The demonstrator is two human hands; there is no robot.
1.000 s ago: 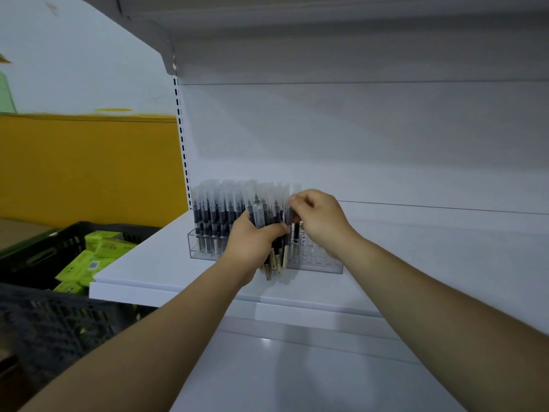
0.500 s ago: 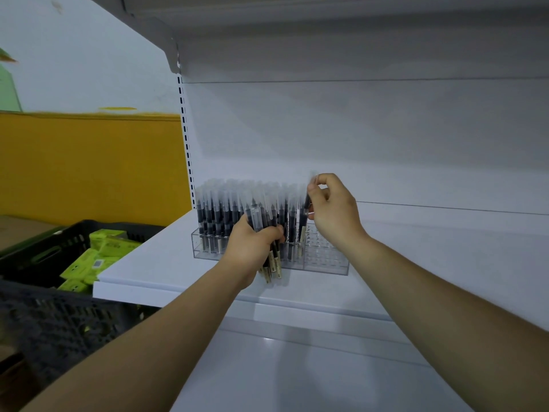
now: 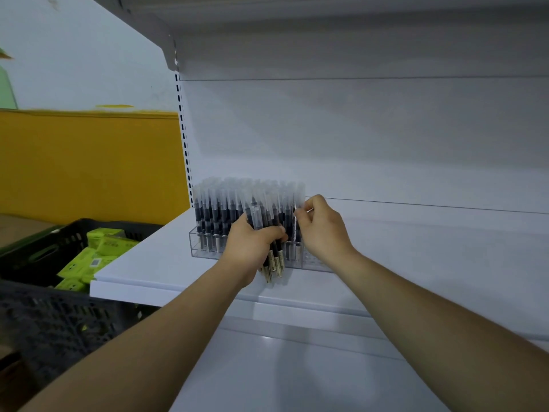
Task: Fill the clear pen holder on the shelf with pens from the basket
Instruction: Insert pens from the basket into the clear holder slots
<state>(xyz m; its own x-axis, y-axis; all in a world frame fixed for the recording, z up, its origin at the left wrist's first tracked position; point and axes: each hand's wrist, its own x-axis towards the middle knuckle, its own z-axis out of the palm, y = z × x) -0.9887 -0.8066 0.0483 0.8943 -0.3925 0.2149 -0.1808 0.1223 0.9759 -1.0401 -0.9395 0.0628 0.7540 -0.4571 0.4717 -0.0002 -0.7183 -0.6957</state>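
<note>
Right hand (image 3: 322, 230): pinching one upright pen (image 3: 301, 193) at the right edge of the filled rows.
Left hand (image 3: 252, 242): gripping a bundle of pens (image 3: 274, 260), tips down, just before the holder.
Clear pen holder (image 3: 309, 261): on the shelf (image 3: 154, 263), mostly full, with empty slots at its right end.
Key relation: the spare pens stand near-vertical just left of the right hand, which is the nearer to the open slots.
Basket (image 3: 44, 254): lower left, well apart.

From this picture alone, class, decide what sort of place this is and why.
Probably a shop or stockroom being restocked: slotted shelving holds a clear pen holder packed with identical pens, the left hand grips a bundle of pens, the right hand pinches one pen, and a black basket holds green packs.
</note>
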